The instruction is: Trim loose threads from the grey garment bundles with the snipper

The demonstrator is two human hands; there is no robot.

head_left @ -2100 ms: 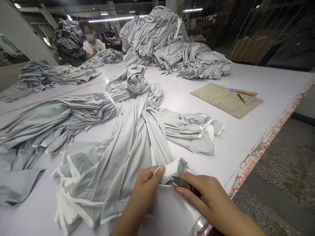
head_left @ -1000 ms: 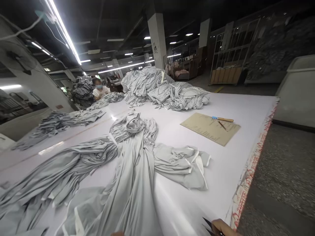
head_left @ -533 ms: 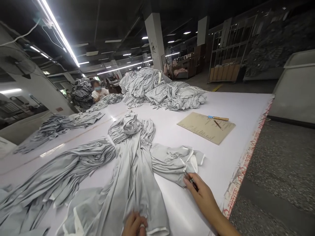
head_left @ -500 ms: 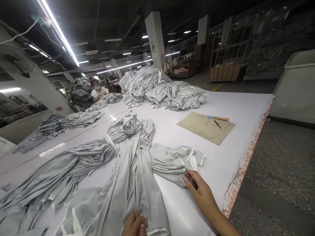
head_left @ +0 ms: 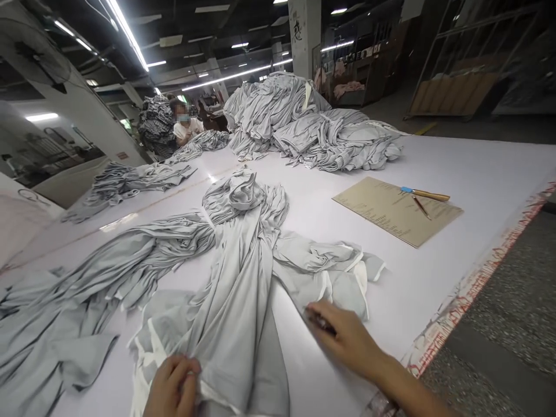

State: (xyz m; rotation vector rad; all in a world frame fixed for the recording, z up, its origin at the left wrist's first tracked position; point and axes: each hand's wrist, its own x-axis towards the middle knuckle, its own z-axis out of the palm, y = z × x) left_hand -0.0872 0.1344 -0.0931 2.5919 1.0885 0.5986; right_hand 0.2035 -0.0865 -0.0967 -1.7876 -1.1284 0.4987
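My left hand [head_left: 172,385] is at the bottom of the view, its fingers closed on the pale-trimmed edge of a light grey garment [head_left: 230,289]. The garment stretches away from me, bunched at its far end. My right hand [head_left: 343,336] is closed around dark thread snips [head_left: 320,322], partly hidden by the fingers and smeared by motion. It is beside a grey piece with white edging [head_left: 347,289], which spreads out to the right of the garment. Whether the hand touches that piece I cannot tell.
Gathered grey garments [head_left: 130,260] lie to the left, and a large heap of them [head_left: 278,110] stands at the back. A brown card [head_left: 382,214] carries a blue-tipped tool [head_left: 428,194] and a pencil [head_left: 421,207]. A person [head_left: 186,127] works at the far left. The table edge [head_left: 460,307] runs along the right.
My left hand has moved left along the garment's near end to its trimmed edge. My right hand has shifted slightly down and left with the snips. The camera view has turned somewhat downward.
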